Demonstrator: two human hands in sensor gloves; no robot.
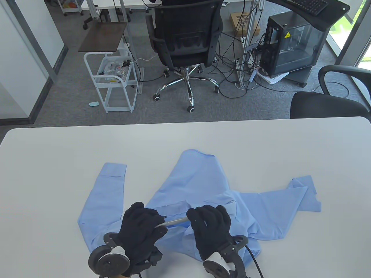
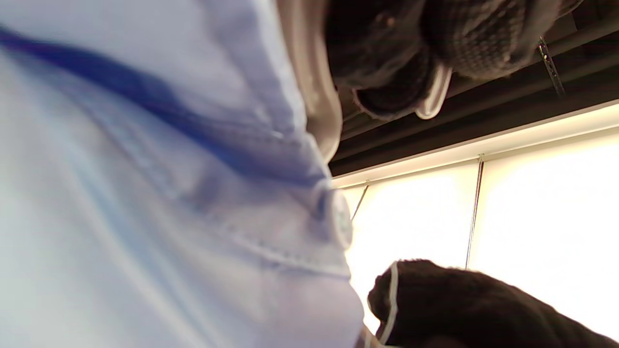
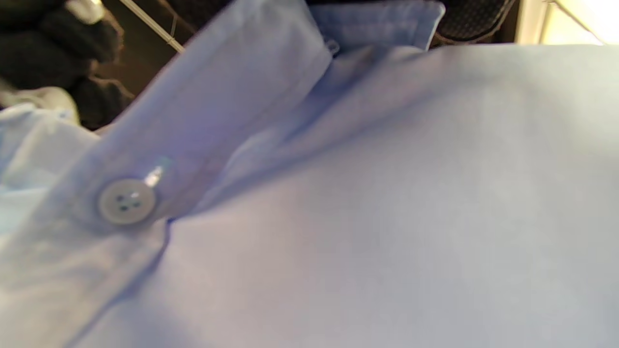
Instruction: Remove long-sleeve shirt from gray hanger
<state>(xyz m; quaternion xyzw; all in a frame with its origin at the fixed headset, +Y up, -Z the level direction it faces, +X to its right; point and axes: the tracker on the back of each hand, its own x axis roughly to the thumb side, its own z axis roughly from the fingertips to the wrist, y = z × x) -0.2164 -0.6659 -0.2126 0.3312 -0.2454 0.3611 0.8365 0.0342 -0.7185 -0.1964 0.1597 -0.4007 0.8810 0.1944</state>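
White table [image 1: 58, 173]; creased cotton shirt [image 1: 203, 185], rigid hanger [image 1: 175, 221].

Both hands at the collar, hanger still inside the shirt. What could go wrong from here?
1. The button on the light blue long-sleeve shirt looks fastened; the gray hanger may jam in the neck opening.
2. The left hand and right hand sit close together on the hanger, so pulling could drag the whole shirt along the white table.
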